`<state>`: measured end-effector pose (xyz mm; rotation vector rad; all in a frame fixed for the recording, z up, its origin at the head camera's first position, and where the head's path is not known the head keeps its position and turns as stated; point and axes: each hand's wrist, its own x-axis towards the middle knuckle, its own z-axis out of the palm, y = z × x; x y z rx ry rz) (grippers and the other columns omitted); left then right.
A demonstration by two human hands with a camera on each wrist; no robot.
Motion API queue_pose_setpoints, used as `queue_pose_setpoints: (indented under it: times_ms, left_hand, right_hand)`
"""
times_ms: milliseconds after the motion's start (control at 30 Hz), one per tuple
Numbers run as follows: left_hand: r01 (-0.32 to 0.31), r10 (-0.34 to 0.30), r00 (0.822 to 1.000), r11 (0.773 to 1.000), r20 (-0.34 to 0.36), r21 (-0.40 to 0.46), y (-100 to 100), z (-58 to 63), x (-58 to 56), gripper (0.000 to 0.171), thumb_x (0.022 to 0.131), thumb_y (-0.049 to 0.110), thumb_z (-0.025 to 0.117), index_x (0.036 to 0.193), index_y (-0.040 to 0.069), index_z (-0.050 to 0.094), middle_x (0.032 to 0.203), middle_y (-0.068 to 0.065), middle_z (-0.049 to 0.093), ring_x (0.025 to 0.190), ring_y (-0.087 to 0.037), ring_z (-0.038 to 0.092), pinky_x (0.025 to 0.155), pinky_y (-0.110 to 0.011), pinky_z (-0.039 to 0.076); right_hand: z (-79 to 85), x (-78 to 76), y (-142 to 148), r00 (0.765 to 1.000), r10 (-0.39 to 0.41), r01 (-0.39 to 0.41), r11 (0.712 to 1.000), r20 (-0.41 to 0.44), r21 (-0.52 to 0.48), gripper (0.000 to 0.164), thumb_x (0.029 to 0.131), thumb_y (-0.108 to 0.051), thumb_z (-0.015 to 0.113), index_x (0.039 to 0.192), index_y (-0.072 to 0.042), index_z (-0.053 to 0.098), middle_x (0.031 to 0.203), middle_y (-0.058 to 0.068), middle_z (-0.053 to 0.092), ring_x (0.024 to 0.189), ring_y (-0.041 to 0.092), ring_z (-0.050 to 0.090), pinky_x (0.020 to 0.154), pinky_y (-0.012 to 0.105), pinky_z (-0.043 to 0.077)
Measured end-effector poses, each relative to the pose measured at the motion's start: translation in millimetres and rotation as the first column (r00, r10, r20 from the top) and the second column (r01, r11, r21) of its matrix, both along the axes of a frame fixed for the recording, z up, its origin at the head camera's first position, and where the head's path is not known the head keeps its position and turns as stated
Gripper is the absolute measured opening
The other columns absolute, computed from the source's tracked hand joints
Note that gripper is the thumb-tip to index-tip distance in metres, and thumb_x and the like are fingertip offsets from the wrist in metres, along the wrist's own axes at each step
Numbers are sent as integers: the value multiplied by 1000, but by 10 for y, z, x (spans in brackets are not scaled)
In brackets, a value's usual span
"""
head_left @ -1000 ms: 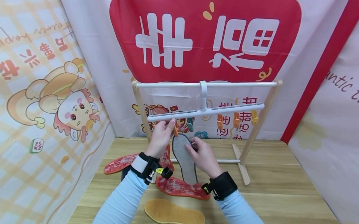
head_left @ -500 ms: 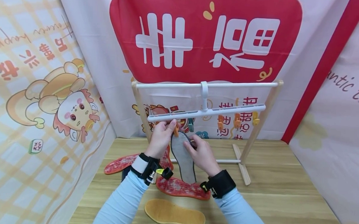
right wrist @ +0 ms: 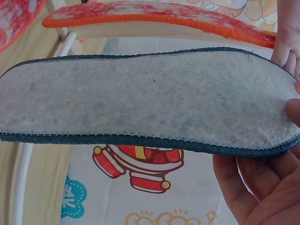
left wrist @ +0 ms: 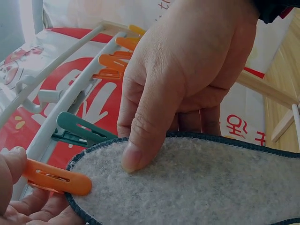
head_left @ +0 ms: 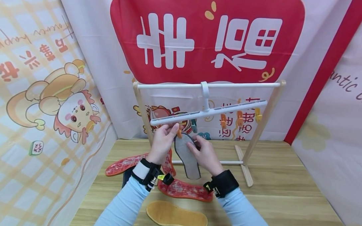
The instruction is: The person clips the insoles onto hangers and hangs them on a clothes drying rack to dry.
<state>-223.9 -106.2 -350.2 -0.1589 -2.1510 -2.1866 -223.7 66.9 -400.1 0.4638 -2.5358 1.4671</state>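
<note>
A grey felt insole (head_left: 189, 158) with a dark blue stitched edge hangs below the left part of a white clip hanger (head_left: 229, 109). My left hand (head_left: 163, 139) pinches an orange clothes clip (left wrist: 58, 177) under the hanger's left end. In the left wrist view, the clip's tip overlaps the insole's rounded end. My right hand (head_left: 206, 153) grips the insole near that same end, thumb on the felt face and fingers behind. Beside the insole, a green clip (left wrist: 84, 129) hangs from the bar.
The hanger hooks over a wood-and-white rack (head_left: 242, 85), tilted with its left end lower. Further orange clips (head_left: 240, 118) and a yellow clip (head_left: 258, 114) hang at right. On the table are a red insole (head_left: 184, 189) and a tan insole (head_left: 177, 215); more red ones show behind my left arm.
The hanger has tipped further, left end slightly down and right end up. The grey insole's lower end has risen and swung a little right. Both hands keep their holds.
</note>
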Motion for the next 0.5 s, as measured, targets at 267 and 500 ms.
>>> queue_pose_setpoints:
  times_ms: [267, 500]
  left_hand:
    - [0, -1, 1000, 999, -28, -36, -6, -46, 46, 62, 89, 48, 61, 141, 14, 54, 140, -1, 59, 130, -13, 55, 108, -32, 41]
    - [3, -4, 999, 999, -34, -38, -14, -82, 108, 63, 89, 47, 60, 144, 17, 49, 146, 6, 52, 134, -8, 51, 107, -25, 41]
  right_hand:
    - [-49, -57, 16, 1000, -13, 13, 1000, 19, 13, 26, 92, -34, 61, 108, -14, 66, 79, 1, 61, 67, 16, 55, 55, 24, 45]
    - [-89, -122, 17, 1000, -28, 29, 999, -14, 38, 28, 92, -33, 62, 109, -11, 67, 82, 3, 63, 70, 16, 56, 57, 23, 45]
